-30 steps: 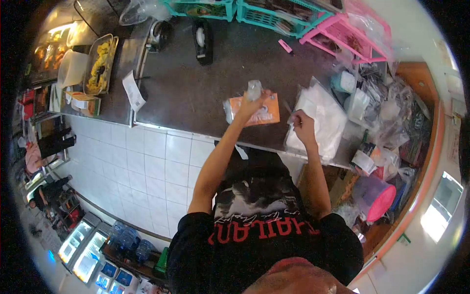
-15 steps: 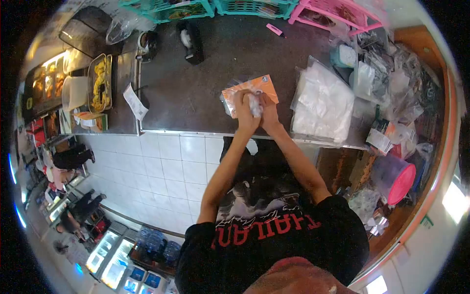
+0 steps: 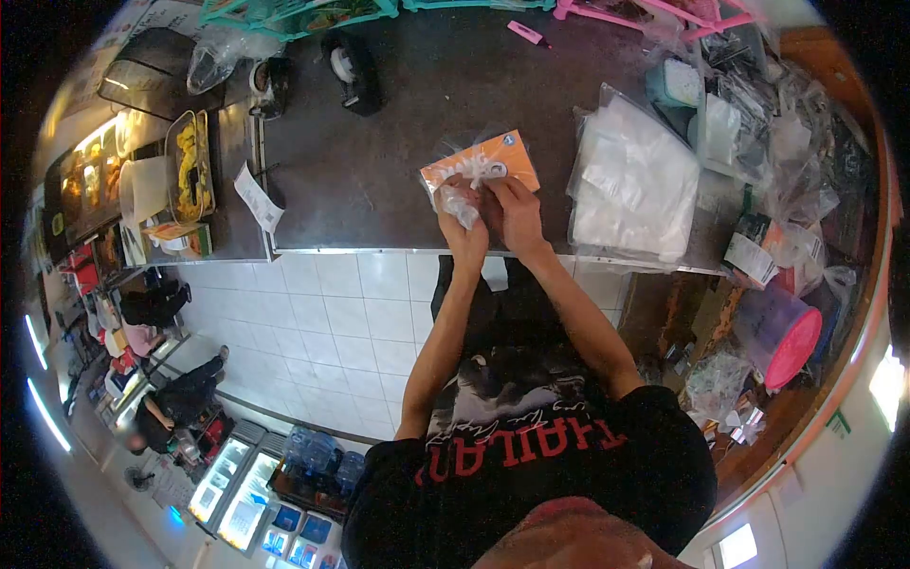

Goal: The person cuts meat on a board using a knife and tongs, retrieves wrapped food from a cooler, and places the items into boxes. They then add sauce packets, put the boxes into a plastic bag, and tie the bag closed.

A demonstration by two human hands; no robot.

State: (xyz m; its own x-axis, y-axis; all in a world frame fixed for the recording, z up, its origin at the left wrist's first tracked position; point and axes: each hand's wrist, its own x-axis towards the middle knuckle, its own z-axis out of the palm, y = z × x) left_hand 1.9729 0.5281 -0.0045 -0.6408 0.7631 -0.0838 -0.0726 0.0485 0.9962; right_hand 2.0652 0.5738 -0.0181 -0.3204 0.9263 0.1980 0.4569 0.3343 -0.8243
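My left hand (image 3: 462, 226) is wrapped round a small clear plastic bag (image 3: 459, 205), over the near edge of an orange card (image 3: 517, 159). Close beside it, my right hand (image 3: 518, 214) has its fingers pinched together at the bag's right side; what they grip is too small to make out. The orange card lies on the dark counter, with clear film around it. To the right lies a stack of whitish plastic bags (image 3: 635, 180), touched by neither hand.
A black tape dispenser (image 3: 351, 74) and a pink marker (image 3: 528, 34) lie farther back. At left are a paper slip (image 3: 258, 197) and a tray of yellow food (image 3: 191, 169). A plastic tub (image 3: 679, 83) stands right. Other people (image 3: 180, 403) are at far left.
My right hand has come from the bag stack to my left hand. The small bag has shifted toward me, and the orange card has turned slightly. The view has shifted too.
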